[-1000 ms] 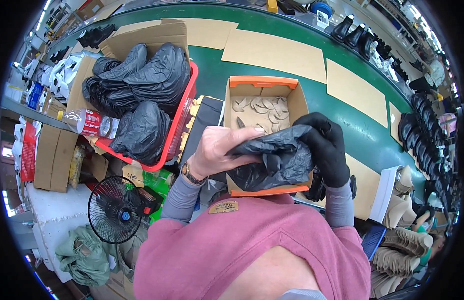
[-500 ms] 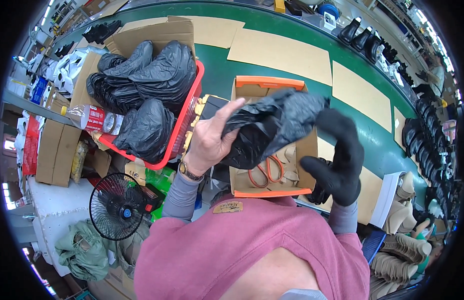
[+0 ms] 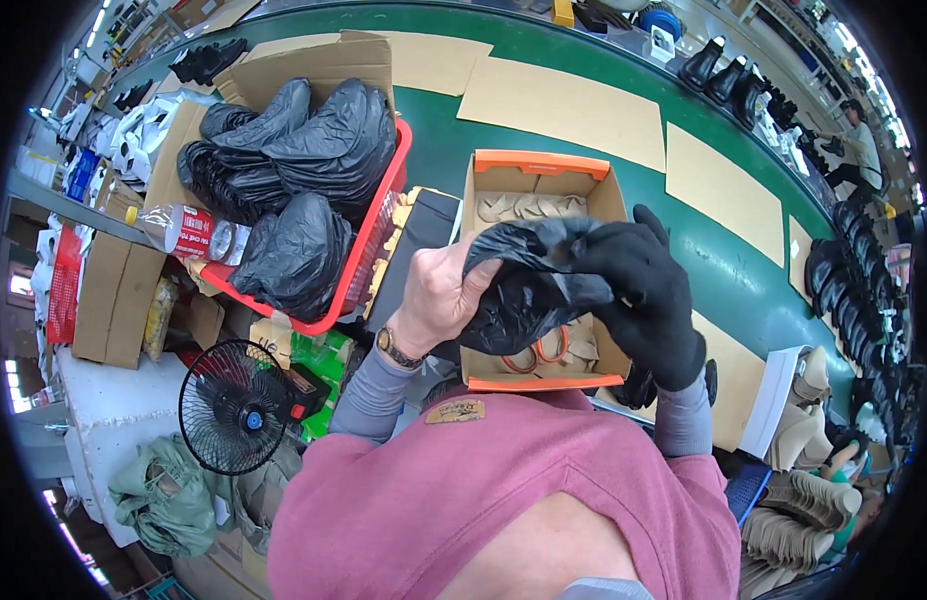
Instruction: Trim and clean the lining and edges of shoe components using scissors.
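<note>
In the head view, the left grip (image 3: 438, 297) and gloved right grip (image 3: 643, 292) hold crinkled black plastic (image 3: 528, 310) between them, over a cardboard box (image 3: 543, 382). Beyond them, cardboard sheets (image 3: 563, 112) line the green tabletop (image 3: 728, 280); farther off stand black boots (image 3: 721, 80).

Looks like a big wk rm, bright & full. Has a long green tbl (image 3: 723, 285) bending across the top & down the R side, w/ pale shine on it & flat tan card sheets (image 3: 563, 108) lying on top. Has a white tbl (image 3: 123, 415) at lower L, w/ a grey metal bar (image 3: 68, 207) farther up. Gets light from thin white lamps (image 3: 96, 20) at upper L & a row of white lights (image 3: 847, 38) at upper R. Glows at far L too, w/ white patches (image 3: 21, 285); can't tell if windows or lamps. Goes way back, small & blurry.
</note>
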The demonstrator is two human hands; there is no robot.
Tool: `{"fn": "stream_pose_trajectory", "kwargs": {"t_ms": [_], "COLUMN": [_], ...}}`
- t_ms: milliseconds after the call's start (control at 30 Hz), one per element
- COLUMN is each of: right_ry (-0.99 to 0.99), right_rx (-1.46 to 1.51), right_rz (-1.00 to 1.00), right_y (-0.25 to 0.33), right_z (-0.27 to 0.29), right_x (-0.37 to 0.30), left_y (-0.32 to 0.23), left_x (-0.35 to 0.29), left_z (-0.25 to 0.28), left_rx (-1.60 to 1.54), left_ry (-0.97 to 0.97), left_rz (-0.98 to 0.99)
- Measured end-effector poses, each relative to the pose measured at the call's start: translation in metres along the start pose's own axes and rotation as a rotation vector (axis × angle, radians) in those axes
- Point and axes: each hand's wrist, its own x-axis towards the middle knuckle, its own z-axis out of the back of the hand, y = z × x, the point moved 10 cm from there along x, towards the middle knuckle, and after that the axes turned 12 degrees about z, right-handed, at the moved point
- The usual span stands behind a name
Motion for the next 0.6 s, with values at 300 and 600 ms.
{"fn": "stream_pose_trajectory", "kwargs": {"t_ms": [300,600], "right_ry": [0.160,-0.482], "right_rx": [0.194,0.680], "right_rz": [0.120,-0.174], "right_y": [0.025,-0.032], "right_z": [-0.030,0.073], "right_x": [-0.025,-0.033], "left_y": [0.045,-0.022], "left_x": [-0.006,-0.027], "left_z": [0.018,0.014], "left_rx": [0.001,0.267], "left_ry": [-0.164,-0.193], "left_rz": [0.238,-0.376]}}
